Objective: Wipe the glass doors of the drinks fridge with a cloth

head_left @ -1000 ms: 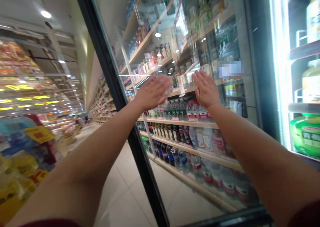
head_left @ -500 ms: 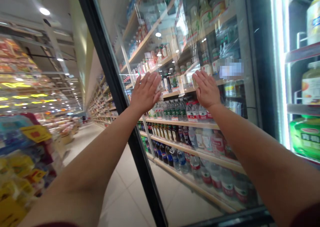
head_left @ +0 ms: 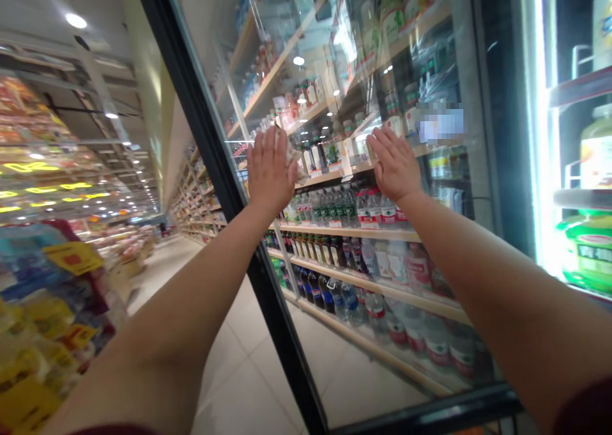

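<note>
My left hand (head_left: 270, 170) lies with its fingers stretched out against the glass door (head_left: 363, 358), near its black frame. Under its palm and thumb side it holds a crumpled whitish cloth (head_left: 292, 161) to the pane. Most of the cloth is hidden by the hand. To the right, my right hand (head_left: 394, 166) rests flat on the same pane, fingers extended, with nothing visible in it. The black door frame (head_left: 210, 148) runs slanted past my left wrist, and the door stands swung out from a lit cooler.
Through the glass, shelves of drink bottles (head_left: 329, 202) show among reflections. At right, the lit cooler holds bottles and a green pack (head_left: 590, 250). Packaged goods (head_left: 43, 307) are stacked at lower left. A tiled aisle floor (head_left: 239, 384) runs along the shelves.
My left hand has moved slightly left and up on the glass with the cloth, and its fingers now point more upright. My right hand keeps nearly the same place on the pane.
</note>
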{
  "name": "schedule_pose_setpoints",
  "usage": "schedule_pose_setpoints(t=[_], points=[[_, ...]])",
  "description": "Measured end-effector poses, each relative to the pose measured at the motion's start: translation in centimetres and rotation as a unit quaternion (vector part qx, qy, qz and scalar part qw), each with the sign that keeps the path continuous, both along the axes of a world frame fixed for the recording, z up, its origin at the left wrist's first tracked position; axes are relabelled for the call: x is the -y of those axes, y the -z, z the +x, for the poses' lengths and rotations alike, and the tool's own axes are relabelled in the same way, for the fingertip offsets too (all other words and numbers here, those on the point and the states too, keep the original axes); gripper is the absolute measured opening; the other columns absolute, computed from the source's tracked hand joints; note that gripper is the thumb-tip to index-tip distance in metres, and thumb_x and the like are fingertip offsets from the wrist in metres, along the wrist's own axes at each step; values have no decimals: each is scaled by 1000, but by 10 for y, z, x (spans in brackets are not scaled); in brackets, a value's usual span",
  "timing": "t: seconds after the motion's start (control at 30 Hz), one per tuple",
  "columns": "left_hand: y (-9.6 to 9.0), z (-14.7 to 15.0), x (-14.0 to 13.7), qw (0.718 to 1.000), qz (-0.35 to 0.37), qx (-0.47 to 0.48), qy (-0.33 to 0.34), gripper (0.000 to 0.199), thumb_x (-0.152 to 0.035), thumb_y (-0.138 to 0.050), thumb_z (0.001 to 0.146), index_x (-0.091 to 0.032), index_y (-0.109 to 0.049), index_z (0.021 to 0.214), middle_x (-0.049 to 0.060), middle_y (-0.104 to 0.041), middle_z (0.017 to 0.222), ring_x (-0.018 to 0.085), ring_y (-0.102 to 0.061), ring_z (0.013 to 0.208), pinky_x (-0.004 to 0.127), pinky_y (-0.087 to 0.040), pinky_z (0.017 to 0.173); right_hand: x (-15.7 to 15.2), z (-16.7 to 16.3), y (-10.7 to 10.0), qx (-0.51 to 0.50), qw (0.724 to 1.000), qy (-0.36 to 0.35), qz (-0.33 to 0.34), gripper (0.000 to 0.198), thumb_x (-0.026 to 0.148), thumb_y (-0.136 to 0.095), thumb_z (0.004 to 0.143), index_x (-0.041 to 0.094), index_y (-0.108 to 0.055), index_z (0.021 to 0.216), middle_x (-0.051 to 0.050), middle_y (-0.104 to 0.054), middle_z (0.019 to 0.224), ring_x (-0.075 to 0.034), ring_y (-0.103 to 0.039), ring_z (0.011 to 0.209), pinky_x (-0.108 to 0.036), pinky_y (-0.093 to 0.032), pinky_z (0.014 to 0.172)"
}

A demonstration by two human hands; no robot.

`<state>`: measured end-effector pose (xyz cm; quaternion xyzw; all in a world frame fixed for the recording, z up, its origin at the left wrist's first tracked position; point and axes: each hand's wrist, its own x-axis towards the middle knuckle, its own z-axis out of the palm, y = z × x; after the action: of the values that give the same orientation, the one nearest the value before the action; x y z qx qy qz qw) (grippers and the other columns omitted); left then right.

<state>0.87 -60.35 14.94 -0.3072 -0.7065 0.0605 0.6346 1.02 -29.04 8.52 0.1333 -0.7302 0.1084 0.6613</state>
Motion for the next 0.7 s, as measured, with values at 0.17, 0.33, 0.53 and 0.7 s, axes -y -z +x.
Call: schedule_pose_setpoints(t=[0.17,0.33,0.53,0.7], points=[[30,5,-7,974,-219,54,5,63,-47,-48,109,-26,-36,167,4,-32,176,26,-19,167,52,-20,139,-2,-1,0,-5,1000,0,3,72,18,-48,93,23,-46,165,0,-39,174,-24,-32,166,-51,-29,139],[10,4,9,994,-106,24,1,66,-43,-48,110,-21,-26,168,9,-30,176,28,-17,167,60,-7,139,-3,-1,0,-10,1000,-5,2,74,17,-48,92,25,-46,166,1,-39,174,-24,-32,166,-52,-28,140],[29,4,6,992,-124,36,9,50,-44,-43,112,-20,-50,155,8,-42,170,26,-31,162,49,-28,137,-1,2,0,4,1000,11,-1,71,18,-48,93,21,-48,164,0,-40,173,-24,-33,166,-49,-29,140],[16,5,10,994,-101,35,10,57,-45,-40,113,-20,-41,164,7,-43,170,27,-35,161,50,-25,139,-1,2,1,0,1000,4,-5,71,17,-47,94,23,-47,164,0,-41,173,-25,-34,165,-51,-30,139]])
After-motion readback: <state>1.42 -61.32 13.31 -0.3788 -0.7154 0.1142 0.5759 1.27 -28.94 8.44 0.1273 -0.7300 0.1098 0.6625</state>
